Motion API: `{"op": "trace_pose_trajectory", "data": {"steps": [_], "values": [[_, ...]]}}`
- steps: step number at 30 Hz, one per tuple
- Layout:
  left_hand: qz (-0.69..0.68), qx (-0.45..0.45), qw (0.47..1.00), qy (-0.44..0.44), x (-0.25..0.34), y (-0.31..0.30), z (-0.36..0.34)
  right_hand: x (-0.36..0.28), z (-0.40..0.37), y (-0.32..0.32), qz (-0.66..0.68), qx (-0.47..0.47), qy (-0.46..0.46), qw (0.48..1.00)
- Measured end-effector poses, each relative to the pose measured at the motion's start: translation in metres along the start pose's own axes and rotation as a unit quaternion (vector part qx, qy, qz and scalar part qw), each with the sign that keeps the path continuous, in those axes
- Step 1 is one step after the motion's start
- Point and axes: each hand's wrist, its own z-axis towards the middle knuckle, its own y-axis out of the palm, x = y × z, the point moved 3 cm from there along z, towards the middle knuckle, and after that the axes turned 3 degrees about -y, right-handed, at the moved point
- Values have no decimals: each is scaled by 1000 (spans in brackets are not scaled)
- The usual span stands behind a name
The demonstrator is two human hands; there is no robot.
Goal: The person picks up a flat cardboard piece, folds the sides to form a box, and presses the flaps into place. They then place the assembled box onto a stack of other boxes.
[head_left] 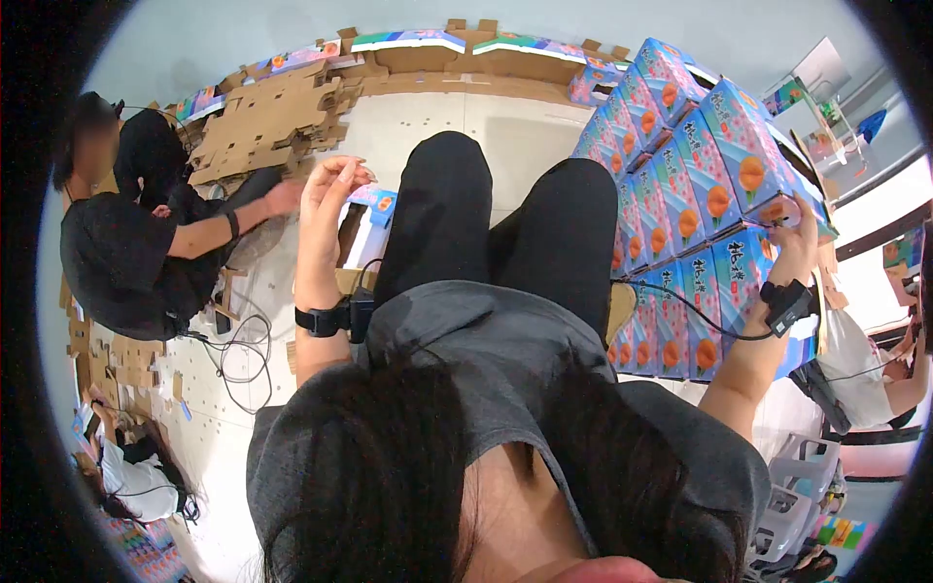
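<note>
My left hand point(330, 199) is raised beside my left knee, fingers loosely bent and apart, and I see nothing in them. Just beyond it, partly hidden by my leg, is a carton with a printed flap point(377, 202) and white sides. On the other side, my right hand point(799, 241) grips the near lower corner of a blue and pink printed carton point(743, 160) with peach pictures. That carton sits on top of the stack of matching cartons point(685, 291) to my right. Some of my right fingers are hidden behind the carton's edge.
Flat brown cardboard sheets point(267, 121) lie at the far left. A person in black point(121, 257) sits there, hand blurred. Loose cables point(238, 350) run over the floor. Other people are at lower left and far right. Grey plastic stools point(802, 466) stand at lower right.
</note>
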Motion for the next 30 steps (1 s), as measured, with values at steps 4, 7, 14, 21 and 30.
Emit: {"op": "trace_pose_trajectory", "data": {"steps": [4,7,14,21,30], "values": [[6,-6,1000,-9,3,6,-1,21,13,-4,70,29,98,992],[26,-11,1000,-2,4,8,0,46,43,0,193,158,182,951],[47,-153,987,24,22,9,-10,-43,-55,43,341,91,-56,934],[-211,-249,920,215,128,13,-57,-121,-152,16,452,-482,-371,652],[-4,-715,659,234,174,20,-96,-158,-171,-4,488,-586,-449,466]]}}
